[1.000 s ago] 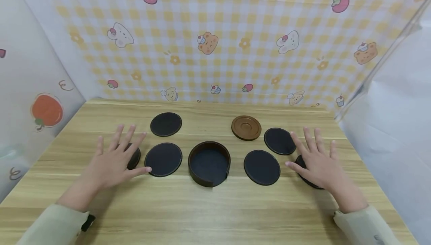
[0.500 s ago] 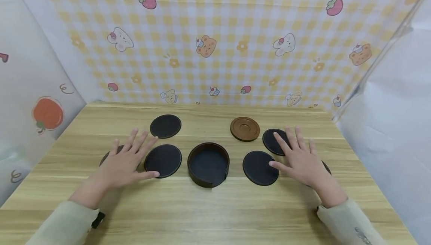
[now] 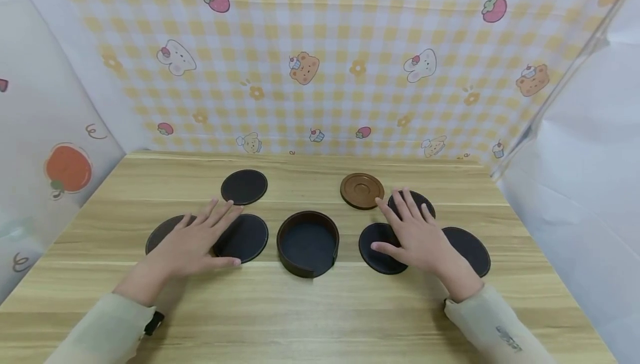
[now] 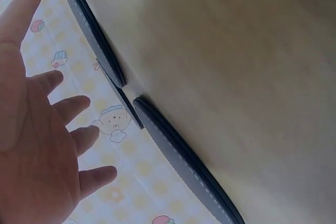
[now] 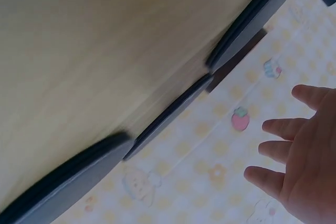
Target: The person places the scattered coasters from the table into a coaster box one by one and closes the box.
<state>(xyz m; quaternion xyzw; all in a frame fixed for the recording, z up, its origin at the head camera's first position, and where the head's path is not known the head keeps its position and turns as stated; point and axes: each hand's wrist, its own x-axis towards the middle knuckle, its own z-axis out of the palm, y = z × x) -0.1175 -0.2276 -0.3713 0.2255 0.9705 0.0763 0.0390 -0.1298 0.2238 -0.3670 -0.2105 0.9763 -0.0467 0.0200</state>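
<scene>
My left hand (image 3: 192,247) hovers with spread, straight fingers above a dark round coaster (image 3: 250,240), partly covering it. Another dark coaster (image 3: 161,234) lies to its left, and a third (image 3: 244,187) farther back. On the other side, my right hand (image 3: 422,242) hovers palm down over a dark coaster (image 3: 371,236), fingers extended. Behind its fingertips is a dark coaster (image 3: 422,202); one more (image 3: 470,250) lies right of the wrist. Between the hands sits a round dark-brown coaster holder (image 3: 307,244) with a notched wall. Both wrist views show the palms apart from the coasters.
A brown wooden round coaster (image 3: 362,190) with a ringed centre lies at the back, right of the middle. The wood-grain table (image 3: 310,319) meets a yellow checked backdrop (image 3: 330,97) behind. White sheets stand at the left and right sides.
Both hands have moved inward toward the holder, the right one farther. The outer coasters on both sides are now more exposed. The coasters and holder have stayed in place.
</scene>
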